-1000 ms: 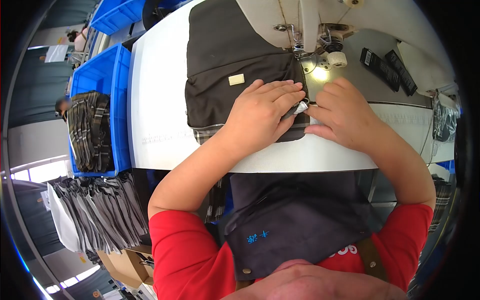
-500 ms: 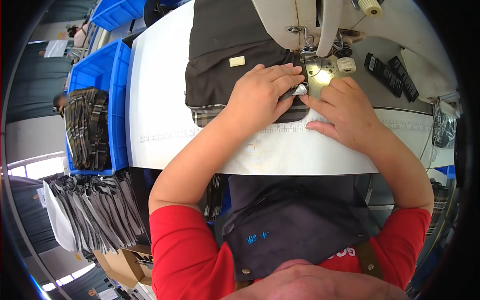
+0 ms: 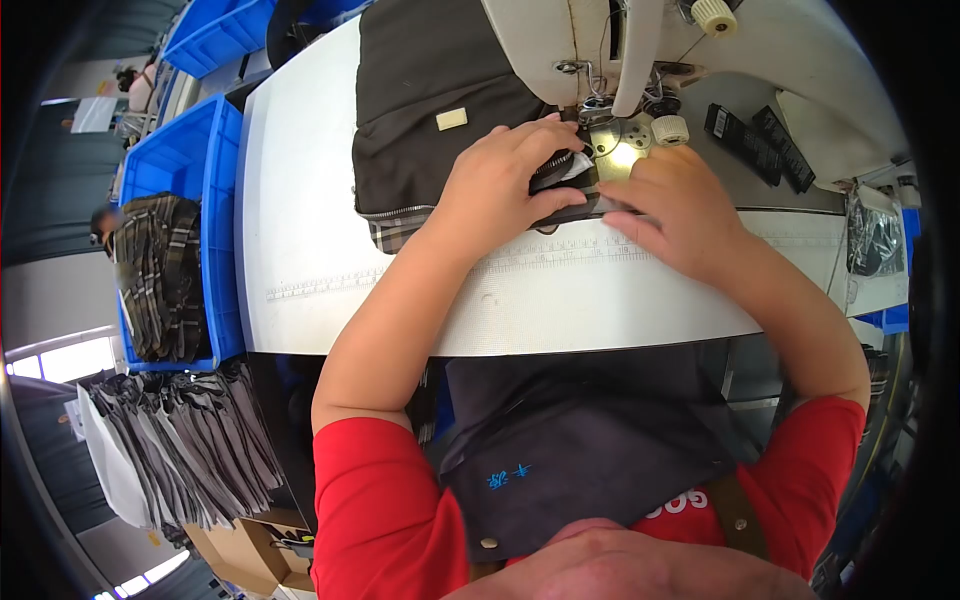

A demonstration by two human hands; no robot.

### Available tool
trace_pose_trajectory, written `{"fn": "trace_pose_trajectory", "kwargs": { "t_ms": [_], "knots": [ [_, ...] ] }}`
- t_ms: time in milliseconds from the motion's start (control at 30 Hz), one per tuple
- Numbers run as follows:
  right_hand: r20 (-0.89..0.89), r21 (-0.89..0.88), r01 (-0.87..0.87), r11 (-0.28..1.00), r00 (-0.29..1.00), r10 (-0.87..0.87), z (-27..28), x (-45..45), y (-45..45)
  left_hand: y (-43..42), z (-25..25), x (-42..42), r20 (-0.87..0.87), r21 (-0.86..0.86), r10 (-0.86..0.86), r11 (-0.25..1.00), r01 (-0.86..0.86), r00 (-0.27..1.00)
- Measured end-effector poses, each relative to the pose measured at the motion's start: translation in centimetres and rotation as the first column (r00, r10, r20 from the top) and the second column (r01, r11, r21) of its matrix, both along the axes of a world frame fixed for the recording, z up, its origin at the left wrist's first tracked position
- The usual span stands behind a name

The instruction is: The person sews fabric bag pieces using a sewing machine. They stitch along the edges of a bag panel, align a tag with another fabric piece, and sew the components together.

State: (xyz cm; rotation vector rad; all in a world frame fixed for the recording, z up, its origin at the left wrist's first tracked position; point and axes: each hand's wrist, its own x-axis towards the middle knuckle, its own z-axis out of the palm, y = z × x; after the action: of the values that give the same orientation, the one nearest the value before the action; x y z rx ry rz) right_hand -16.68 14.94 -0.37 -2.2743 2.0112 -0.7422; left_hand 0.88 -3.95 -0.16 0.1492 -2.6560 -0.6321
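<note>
A white table [image 3: 390, 320] is spread beneath the work, with a ruler scale [image 3: 560, 250] printed along its near part. A sewing machine [image 3: 780, 60] is set at the far right, its lamp light cast on the metal beside the needle, and two black tags [image 3: 742, 145] are laid farther right. To the left, a blue bin [image 3: 225, 220] is filled with checked cloth [image 3: 155, 275]; below it, grey pieces [image 3: 190, 440] are hung in a row near a cardboard box [image 3: 235, 550]. The dark cloth [image 3: 400, 170], marked by a pale label [image 3: 451, 119] and edged with a zipper [image 3: 400, 213], is laid flat on the table, its right edge placed just beside the needle area. That edge is covered by the left hand [image 3: 505, 185], whose thumb and fingers are parted around a curved stretch of zipper; whether it is pinched or only pressed cannot be told. The right hand [image 3: 680, 205] is held at the same edge, fingers bent and thumb set apart from the forefinger; whether cloth is gripped cannot be told.
</note>
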Motion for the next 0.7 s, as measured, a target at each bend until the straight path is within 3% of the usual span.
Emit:
{"fn": "trace_pose_trajectory", "kwargs": {
  "t_ms": [33,100,233,300,333,433,500,533,600,633,700],
  "knots": [
    [-0.005,0.003,0.007,1.000,1.000,-0.006,0.3,0.0,-0.1,0.0,0.0,0.1,-0.005,0.003,-0.006,1.000,0.007,1.000],
    [0.351,0.231,0.200,0.952,0.896,-0.273,1.4,0.3,-0.7,-0.1,0.0,0.3,-0.052,0.052,-0.046,0.997,0.048,0.998],
    [0.294,0.269,0.239,0.933,0.902,-0.315,3.1,1.4,-2.1,0.2,0.8,0.4,-0.046,0.046,-0.061,0.997,0.064,0.997],
    [0.243,0.340,0.297,0.892,0.889,-0.388,2.8,2.1,-2.9,0.3,0.7,0.6,0.015,0.288,0.042,0.957,-0.044,0.999],
    [0.243,0.335,0.298,0.894,0.889,-0.388,2.5,2.3,-3.0,0.2,0.7,0.5,0.013,0.283,0.041,0.958,-0.043,0.999],
    [0.304,0.241,0.343,0.908,0.862,-0.406,1.0,2.9,-3.4,0.1,0.5,0.3,-0.036,0.299,0.108,0.950,-0.093,0.993],
    [0.465,0.081,0.263,0.961,0.843,-0.270,-0.2,2.8,-3.3,0.3,0.6,-0.1,-0.145,0.194,0.192,0.967,-0.162,0.971],
    [0.464,0.079,0.267,0.961,0.843,-0.272,-0.7,2.4,-3.3,0.1,0.7,-0.3,-0.148,0.193,0.188,0.968,-0.158,0.971],
    [0.240,-0.174,0.060,0.983,0.971,-0.016,-1.3,1.8,-3.4,-0.4,1.0,-0.4,-0.244,-0.134,0.051,0.987,-0.086,0.968],
    [0.243,-0.178,0.062,0.982,0.970,-0.018,-1.1,1.6,-3.3,-0.3,1.1,-0.2,-0.241,-0.138,0.048,0.987,-0.083,0.969],
    [0.038,-0.281,-0.048,0.959,0.997,0.061,-0.4,1.2,-3.1,0.2,1.3,0.5,-0.231,-0.181,-0.085,0.983,0.043,0.969]
  ]
}}
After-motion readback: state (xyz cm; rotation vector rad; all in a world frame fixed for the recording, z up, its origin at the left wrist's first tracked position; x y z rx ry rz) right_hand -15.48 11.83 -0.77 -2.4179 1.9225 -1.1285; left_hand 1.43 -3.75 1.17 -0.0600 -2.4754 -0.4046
